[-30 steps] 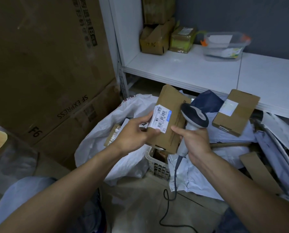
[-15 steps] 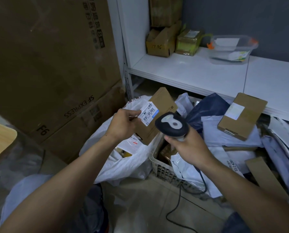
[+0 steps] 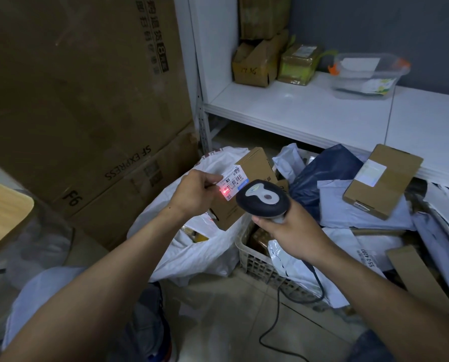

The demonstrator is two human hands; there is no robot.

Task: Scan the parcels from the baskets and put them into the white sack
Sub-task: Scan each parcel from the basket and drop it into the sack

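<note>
We look down at two bare forearms reaching over a cluttered floor. Our left hand (image 3: 194, 190) is closed around the near-left edge of a flat cardboard parcel (image 3: 246, 189), holding it tilted above the open mouth of the white sack (image 3: 192, 246). A white shipping label (image 3: 232, 182) faces up on the parcel, and a red dot of light (image 3: 224, 191) glows on the label's lower corner, just beside our fingertips. Our right hand (image 3: 294, 227) is wrapped firmly around the handle of a dark handheld barcode scanner (image 3: 262, 199), its rounded head aimed at the label and very near it. The scanner's black cable (image 3: 278, 309) trails down to the tiled floor.

Just right of the sack stands a pale plastic basket (image 3: 257, 262), heaped with grey and white mailer bags (image 3: 359, 210), a dark blue mailer (image 3: 322, 173) and another flat cardboard parcel (image 3: 382, 181) lying on top. Behind them runs a white shelf (image 3: 309, 111) carrying small cartons (image 3: 257, 64) and a clear plastic tub (image 3: 367, 74). Tall brown cardboard boxes (image 3: 87, 100), one printed "SF EXPRESS", are stacked at the left.
</note>
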